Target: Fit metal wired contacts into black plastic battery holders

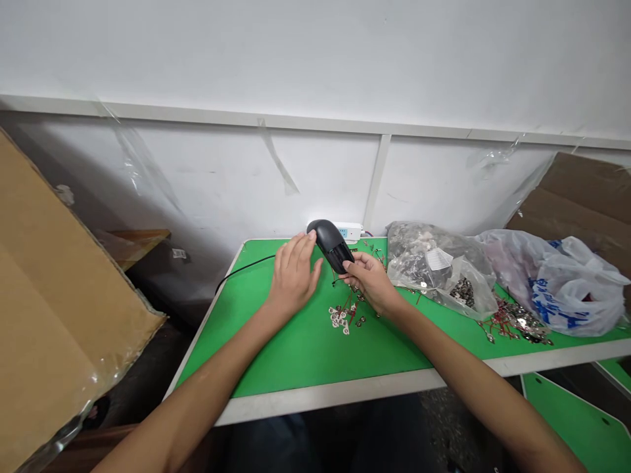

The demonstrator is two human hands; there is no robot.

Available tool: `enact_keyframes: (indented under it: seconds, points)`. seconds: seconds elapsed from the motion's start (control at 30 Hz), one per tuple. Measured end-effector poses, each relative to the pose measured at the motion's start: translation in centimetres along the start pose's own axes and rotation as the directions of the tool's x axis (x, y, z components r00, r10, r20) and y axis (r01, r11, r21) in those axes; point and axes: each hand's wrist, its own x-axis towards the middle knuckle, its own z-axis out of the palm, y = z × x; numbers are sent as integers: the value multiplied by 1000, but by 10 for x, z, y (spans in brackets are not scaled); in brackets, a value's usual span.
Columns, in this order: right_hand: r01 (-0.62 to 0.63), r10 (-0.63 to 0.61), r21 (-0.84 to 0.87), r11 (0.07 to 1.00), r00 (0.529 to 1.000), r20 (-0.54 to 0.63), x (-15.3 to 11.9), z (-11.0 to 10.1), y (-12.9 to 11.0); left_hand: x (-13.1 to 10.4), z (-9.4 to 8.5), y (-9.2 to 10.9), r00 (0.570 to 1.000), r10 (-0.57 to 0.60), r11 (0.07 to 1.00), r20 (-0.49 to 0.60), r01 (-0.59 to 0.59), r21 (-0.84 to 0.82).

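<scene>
My right hand (369, 279) grips the lower, slotted end of a black rounded plastic device (331, 242), shaped much like a computer mouse. The device is held tilted above the green tabletop. Beside its upper end is my left hand (294, 270), its fingers stretched out and the fingertips at or very near the casing. A black cable (246, 265) runs from behind the left hand over the table's left edge; where it joins is hidden. Below the hands lie several small white parts with metal discs (340, 318), mixed with short red wires (352, 310).
A white power strip (351, 230) stands against the wall behind the device. To the right are a clear plastic bag of small parts (434, 263), a pile of metal discs with red wires (520, 318) and a white bag (576, 282). A large cardboard box (59, 295) stands left.
</scene>
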Motion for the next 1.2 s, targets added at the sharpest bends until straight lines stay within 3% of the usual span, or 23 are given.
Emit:
enact_keyframes:
  seconds: [0.07,0.17,0.23,0.33,0.43,0.57,0.7,0.87,1.03,1.2]
  points:
    - [36,-36,-12,999,999,-19,3,-3,-1,-4,8,8,981,-191,953,42,195,-230]
    - [81,-81,-62,995,997,-5,4,-7,-1,-11,21,19,860,-404,651,313,510,-563]
    - [101,-98,-64,993,994,44,4,-8,-2,-14,25,25,791,-405,463,459,610,-643]
    - [55,-51,-12,998,979,196,2,-9,-5,-14,23,30,776,-341,352,531,629,-693]
    - [-49,38,22,999,940,339,0,-12,-11,-11,14,33,801,-228,350,553,597,-722]
    - [-87,86,-13,996,922,378,0,-15,-16,-4,3,37,802,-219,406,556,593,-695]
    - [58,8,-199,978,948,318,1,-16,-15,4,2,40,790,-287,409,542,612,-677]
    - [324,-161,-547,772,932,325,1,-20,-16,6,11,41,815,-310,361,490,577,-732]
    - [369,-213,-574,732,923,321,2,-22,-14,-6,21,35,790,-328,360,517,611,-705]
    - [380,-224,-565,733,918,326,4,-22,-14,-9,25,34,814,-322,399,484,580,-710]
